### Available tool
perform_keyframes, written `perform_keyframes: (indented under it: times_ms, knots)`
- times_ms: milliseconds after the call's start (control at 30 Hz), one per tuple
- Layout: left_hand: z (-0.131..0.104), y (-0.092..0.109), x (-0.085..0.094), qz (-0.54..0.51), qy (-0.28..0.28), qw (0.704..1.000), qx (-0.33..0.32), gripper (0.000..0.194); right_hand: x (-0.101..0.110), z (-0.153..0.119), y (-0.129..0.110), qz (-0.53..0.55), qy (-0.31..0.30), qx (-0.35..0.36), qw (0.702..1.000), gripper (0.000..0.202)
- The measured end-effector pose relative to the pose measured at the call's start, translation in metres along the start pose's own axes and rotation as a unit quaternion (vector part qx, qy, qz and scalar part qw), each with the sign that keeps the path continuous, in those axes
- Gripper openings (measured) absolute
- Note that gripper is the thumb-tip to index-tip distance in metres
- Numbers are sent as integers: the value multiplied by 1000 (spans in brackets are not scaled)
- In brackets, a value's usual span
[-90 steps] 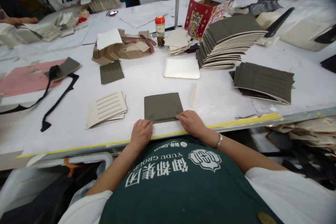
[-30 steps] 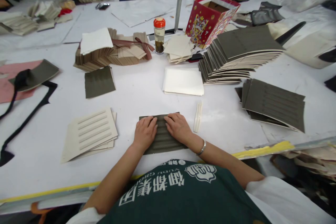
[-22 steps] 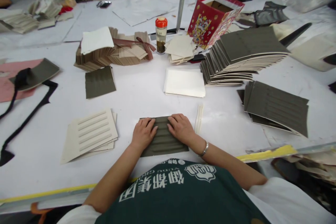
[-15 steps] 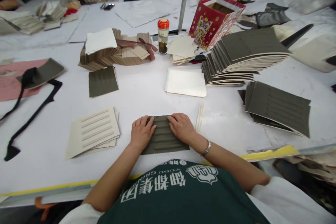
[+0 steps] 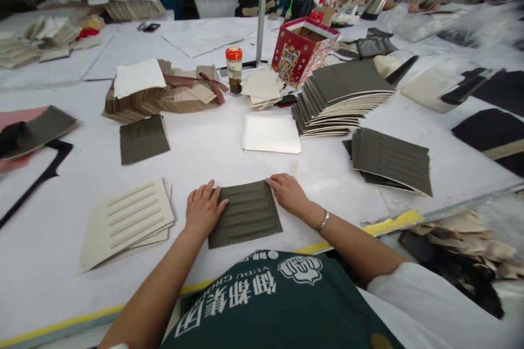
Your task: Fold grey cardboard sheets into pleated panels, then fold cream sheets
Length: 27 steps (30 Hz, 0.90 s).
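In front of me on the white table lies a dark olive-grey panel point(image 5: 248, 212) with raised parallel ribs. My left hand point(image 5: 203, 208) rests flat on its left part, fingers spread. At its upper right corner are the fingertips of my right hand point(image 5: 289, 193), with the fingers stretched out and the palm off the panel. Left of my left hand sits a small pile of pale ribbed panels point(image 5: 137, 215). Thin white strips point(image 5: 295, 169), partly hidden, lie just beyond my right hand.
Ribbed dark panels point(image 5: 391, 161) and a tall fanned stack of dark panels point(image 5: 347, 82) stand right. White sheets point(image 5: 271, 133), a single dark panel point(image 5: 144, 140), a tied brown bundle point(image 5: 164, 87), an orange-lidded jar point(image 5: 234, 71) and a red box point(image 5: 303, 49) lie beyond. Yellow tape point(image 5: 393, 222) edges the table.
My right hand has moved off the panel's right part to its upper right corner, so more ribs show. The left hand stays on the panel. The whole view has shifted.
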<state>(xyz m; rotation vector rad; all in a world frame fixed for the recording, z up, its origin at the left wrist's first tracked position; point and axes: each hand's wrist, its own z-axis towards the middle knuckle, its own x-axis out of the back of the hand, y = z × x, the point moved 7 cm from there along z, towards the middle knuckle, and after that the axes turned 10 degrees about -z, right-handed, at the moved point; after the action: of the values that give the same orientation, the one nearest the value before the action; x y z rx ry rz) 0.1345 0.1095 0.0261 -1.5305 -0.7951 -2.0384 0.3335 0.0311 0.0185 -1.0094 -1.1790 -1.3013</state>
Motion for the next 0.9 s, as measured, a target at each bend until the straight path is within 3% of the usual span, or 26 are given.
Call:
perform_keyframes:
  times_ms: [133, 300, 400, 467, 533, 633, 700, 767, 900]
  knots:
    - [7, 25, -13, -41, -14, 999, -22, 40, 0, -11, -10, -65, -1, 21, 998, 39]
    - [7, 26, -12, -32, -1, 999, 25, 41, 4, -46, -49, -90, -6, 78, 993, 41]
    - [7, 25, -10, -28, 19, 998, 47, 39, 10, -77, -59, -49, -50, 111, 991, 38]
    - [7, 27, -9, -32, 39, 997, 50, 39, 15, -82, -47, -15, -85, 78, 993, 33]
    - [7, 31, -9, -50, 49, 997, 24, 39, 20, -70, -13, -9, -96, -43, 994, 33]
    - [-1, 35, -11, -84, 29, 996, -25, 40, 20, -41, 45, -29, -115, -265, 957, 47]
    - [-11, 33, -14, -89, -8, 996, -29, 46, 12, -24, 66, -14, -156, -337, 928, 49]
    - [-23, 27, -16, -75, -43, 996, -11, 55, 3, -14, 72, 19, -189, -346, 919, 40]
    - [-38, 18, -17, -36, -68, 996, 54, 67, -2, -20, 58, 113, -206, -278, 931, 25]
